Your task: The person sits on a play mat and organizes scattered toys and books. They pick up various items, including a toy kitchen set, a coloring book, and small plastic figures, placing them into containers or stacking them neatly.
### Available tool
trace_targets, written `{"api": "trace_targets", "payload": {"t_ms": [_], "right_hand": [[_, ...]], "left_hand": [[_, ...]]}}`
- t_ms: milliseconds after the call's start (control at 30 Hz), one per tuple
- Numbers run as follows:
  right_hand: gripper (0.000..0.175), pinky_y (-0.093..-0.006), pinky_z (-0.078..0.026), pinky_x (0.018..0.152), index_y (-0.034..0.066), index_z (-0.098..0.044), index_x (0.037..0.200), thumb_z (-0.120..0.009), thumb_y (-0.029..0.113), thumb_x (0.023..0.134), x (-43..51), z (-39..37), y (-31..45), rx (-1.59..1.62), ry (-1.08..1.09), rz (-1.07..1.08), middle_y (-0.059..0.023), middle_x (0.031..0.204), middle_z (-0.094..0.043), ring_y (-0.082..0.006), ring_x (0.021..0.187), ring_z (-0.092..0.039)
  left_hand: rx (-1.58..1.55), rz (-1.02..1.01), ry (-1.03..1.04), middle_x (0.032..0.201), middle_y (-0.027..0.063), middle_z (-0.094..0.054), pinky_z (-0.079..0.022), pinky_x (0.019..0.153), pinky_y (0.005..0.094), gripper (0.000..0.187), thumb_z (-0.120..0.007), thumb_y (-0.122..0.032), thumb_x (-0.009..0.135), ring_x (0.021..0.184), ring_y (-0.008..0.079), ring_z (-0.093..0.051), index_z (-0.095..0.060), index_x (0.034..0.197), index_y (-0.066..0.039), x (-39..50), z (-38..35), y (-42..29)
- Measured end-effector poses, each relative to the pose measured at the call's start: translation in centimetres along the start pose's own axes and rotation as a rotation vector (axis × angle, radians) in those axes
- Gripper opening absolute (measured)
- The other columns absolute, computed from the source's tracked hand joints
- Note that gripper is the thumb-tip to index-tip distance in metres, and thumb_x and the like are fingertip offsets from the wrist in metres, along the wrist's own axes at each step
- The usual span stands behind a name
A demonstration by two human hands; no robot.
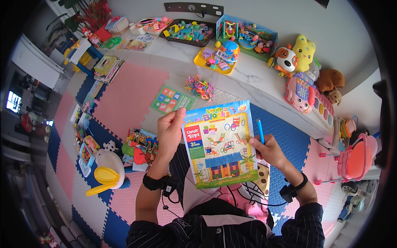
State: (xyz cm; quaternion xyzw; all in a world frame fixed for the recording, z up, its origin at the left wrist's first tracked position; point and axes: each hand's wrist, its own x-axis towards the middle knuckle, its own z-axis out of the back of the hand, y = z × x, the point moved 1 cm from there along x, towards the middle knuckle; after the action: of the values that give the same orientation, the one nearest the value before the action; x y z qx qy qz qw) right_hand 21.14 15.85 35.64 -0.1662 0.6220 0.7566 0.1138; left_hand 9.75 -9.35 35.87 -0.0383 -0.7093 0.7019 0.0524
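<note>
A colourful printed sheet or thin booklet point(221, 144) showing toy block models is held up in front of my lap. My left hand point(171, 128) grips its upper left edge, thumb on top. At its right edge my right hand point(269, 148) pinches the paper, and a blue pen or pencil point(260, 131) sticks up from that same hand. Just beyond the sheet, a green book point(172, 99) with picture squares lies on the foam mat. Beside that book is a heap of small coloured plastic pieces point(200, 87), seemingly in a clear bag.
A marble-look ledge point(257, 79) runs along the wall, bearing a block tray point(189, 32), a yellow tray point(214, 66) and stuffed toys. Left on the mat point(130, 90) stand a white-and-yellow toy potty point(110, 169) and cloth books point(141, 148). A pink toy stroller point(356, 159) stands right.
</note>
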Motion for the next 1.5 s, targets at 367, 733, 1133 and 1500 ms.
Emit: {"api": "trace_targets", "payload": {"t_ms": [367, 733, 1133, 1500], "right_hand": [[0.035, -0.0197, -0.031, 0.041, -0.0010, -0.058, 0.068, -0.053, 0.029, 0.086, 5.7, 1.2, -1.1, 0.051, 0.017, -0.083, 0.0011, 0.049, -0.046, -0.0039, 0.044, -0.039], [0.035, -0.0201, -0.031, 0.042, -0.0010, -0.059, 0.070, -0.054, 0.031, 0.085, 13.2, 2.0, -3.9, 0.132, 0.028, -0.184, 0.0016, 0.050, -0.045, -0.0039, 0.046, -0.039], [0.033, -0.0205, -0.030, 0.040, 0.0000, -0.058, 0.061, -0.063, 0.027, 0.079, 19.9, 2.8, -6.4, 0.093, 0.020, -0.300, 0.0018, 0.048, -0.046, -0.0033, 0.044, -0.040], [0.027, -0.0213, -0.032, 0.040, 0.0002, -0.059, 0.059, -0.067, 0.022, 0.074, 20.8, 3.5, -8.0, 0.059, -0.009, -0.368, 0.0004, 0.048, -0.048, -0.0043, 0.043, -0.042]], "left_hand": [[-0.031, 0.107, -0.011, 0.055, -0.0069, -0.042, -0.025, 0.044, 0.0198, 0.034, -0.052, -0.021, 0.087, 0.052, -0.0002, -0.031, -0.049, 0.061, 0.001, 5.4, -1.1, 4.9], [0.019, 0.185, -0.042, 0.056, -0.0069, -0.039, -0.024, 0.045, 0.0205, 0.033, -0.051, -0.020, 0.087, 0.053, 0.0006, -0.029, -0.047, 0.061, 0.000, 11.9, -2.1, 9.8], [0.059, 0.294, 0.008, 0.057, -0.0076, -0.039, -0.023, 0.046, 0.0201, 0.031, -0.053, -0.024, 0.086, 0.053, 0.0008, -0.028, -0.053, 0.064, -0.002, 17.8, -2.9, 15.3], [0.001, 0.408, -0.001, 0.054, -0.0030, -0.043, -0.029, 0.040, 0.0192, 0.034, -0.054, -0.028, 0.085, 0.044, 0.0030, -0.035, -0.052, 0.061, -0.003, 18.8, -2.9, 18.1]]}}
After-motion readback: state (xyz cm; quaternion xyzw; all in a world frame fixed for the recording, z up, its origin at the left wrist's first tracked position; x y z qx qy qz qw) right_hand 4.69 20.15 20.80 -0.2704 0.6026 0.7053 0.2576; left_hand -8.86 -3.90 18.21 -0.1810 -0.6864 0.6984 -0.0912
